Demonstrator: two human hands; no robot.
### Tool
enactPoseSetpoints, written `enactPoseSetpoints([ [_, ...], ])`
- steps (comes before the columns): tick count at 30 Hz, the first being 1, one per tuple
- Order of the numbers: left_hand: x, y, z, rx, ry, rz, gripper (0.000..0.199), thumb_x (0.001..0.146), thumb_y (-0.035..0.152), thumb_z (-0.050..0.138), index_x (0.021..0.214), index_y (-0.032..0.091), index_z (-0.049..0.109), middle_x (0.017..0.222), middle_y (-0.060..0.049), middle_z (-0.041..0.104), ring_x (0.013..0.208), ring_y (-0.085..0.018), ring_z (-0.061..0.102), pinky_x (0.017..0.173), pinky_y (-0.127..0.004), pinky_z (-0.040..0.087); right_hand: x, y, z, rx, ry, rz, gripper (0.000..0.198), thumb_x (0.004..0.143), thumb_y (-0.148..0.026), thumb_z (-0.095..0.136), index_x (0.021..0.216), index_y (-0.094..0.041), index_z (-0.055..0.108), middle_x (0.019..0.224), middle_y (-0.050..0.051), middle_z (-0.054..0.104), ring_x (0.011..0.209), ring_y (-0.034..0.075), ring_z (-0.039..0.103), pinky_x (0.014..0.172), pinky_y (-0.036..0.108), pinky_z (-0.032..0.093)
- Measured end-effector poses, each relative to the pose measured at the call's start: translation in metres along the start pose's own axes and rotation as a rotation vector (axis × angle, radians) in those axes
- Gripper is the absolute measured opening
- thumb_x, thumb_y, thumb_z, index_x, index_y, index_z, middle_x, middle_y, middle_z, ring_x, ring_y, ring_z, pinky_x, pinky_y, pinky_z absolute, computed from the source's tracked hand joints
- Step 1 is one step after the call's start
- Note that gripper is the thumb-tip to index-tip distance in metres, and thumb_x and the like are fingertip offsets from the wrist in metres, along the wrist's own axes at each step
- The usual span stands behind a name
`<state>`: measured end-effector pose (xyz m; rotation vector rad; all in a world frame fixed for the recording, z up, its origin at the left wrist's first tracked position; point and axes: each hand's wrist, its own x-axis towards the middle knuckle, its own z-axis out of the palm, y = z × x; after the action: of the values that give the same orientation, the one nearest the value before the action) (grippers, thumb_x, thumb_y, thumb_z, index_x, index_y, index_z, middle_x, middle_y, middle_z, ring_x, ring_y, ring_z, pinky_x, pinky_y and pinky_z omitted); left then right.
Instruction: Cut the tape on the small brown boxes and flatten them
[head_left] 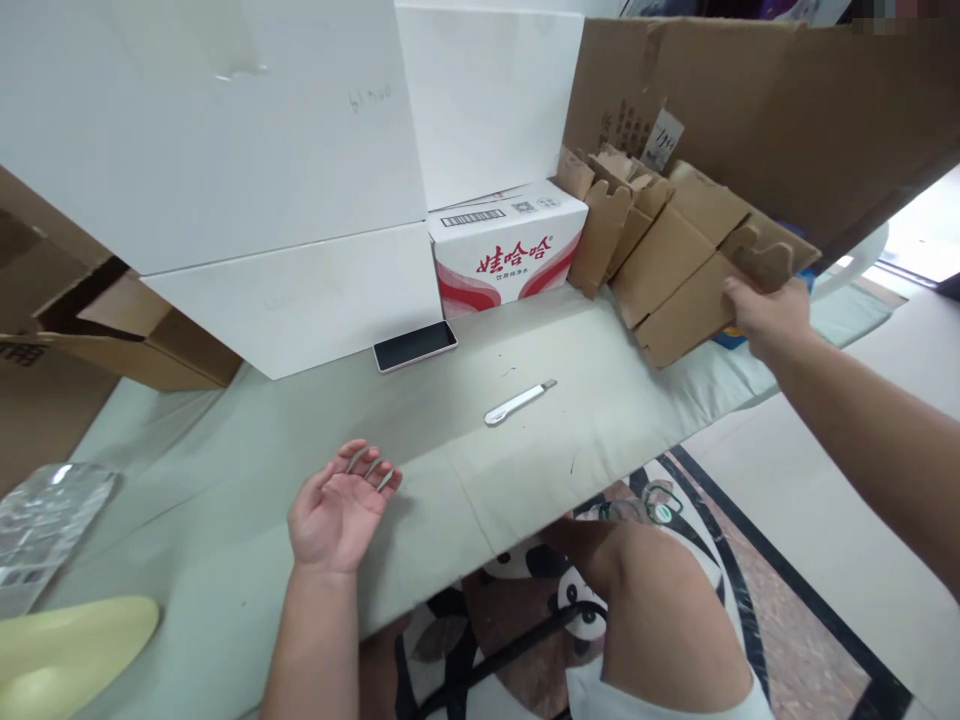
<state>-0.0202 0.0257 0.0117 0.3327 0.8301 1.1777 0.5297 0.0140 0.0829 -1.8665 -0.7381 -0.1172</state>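
My right hand (772,310) grips the near edge of a folded brown cardboard piece (675,250) at the right of the cloth-covered table. The piece has creases and curved cutouts, and it leans among other cardboard pieces (600,235). My left hand (341,510) rests palm up over the front of the table, fingers loosely curled and apart, with nothing in it. Between the hands lies a white utility knife (520,402) with its blade tip showing. Farther back, a phone (415,346) with a dark screen lies against a white panel.
A white printed carton (510,250) stands at the back beside large white boards (285,120). A big brown cardboard sheet (765,110) rises behind on the right. At left are an open brown box (172,340), clear plastic packaging (52,530) and a pale yellow object (75,645).
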Motion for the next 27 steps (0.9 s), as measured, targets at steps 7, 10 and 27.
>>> enactPoseSetpoints([
  [7,0.006,-0.003,0.001,0.026,0.068,-0.026,0.026,0.061,0.030,0.077,0.083,0.016,0.074,0.080,-0.007,0.071,0.070,-0.021,0.069,0.069,-0.038,0.062,0.060,-0.022,0.075,-0.149,-0.048,-0.042,0.024,0.082,-0.020,0.071,0.101,-0.005,0.072,0.099,0.013,0.071,0.086,0.018,0.061,0.082,0.033,0.047],
  [10,0.011,-0.008,0.003,0.033,0.090,-0.042,0.027,0.059,0.030,0.079,0.081,0.016,0.074,0.079,-0.007,0.071,0.069,-0.021,0.068,0.068,-0.037,0.062,0.086,-0.033,0.125,-0.117,-0.086,-0.053,0.032,0.085,-0.021,0.071,0.112,-0.003,0.067,0.112,0.016,0.070,0.094,0.016,0.061,0.088,0.032,0.045],
  [27,0.024,-0.017,-0.002,0.033,0.091,-0.095,0.032,0.054,0.040,0.084,0.079,0.021,0.077,0.081,-0.007,0.069,0.068,-0.021,0.065,0.069,-0.038,0.062,0.065,0.014,0.221,-0.053,-0.173,0.002,0.036,0.084,-0.012,0.060,0.121,-0.012,0.056,0.128,0.018,0.064,0.111,0.021,0.058,0.101,0.036,0.041],
])
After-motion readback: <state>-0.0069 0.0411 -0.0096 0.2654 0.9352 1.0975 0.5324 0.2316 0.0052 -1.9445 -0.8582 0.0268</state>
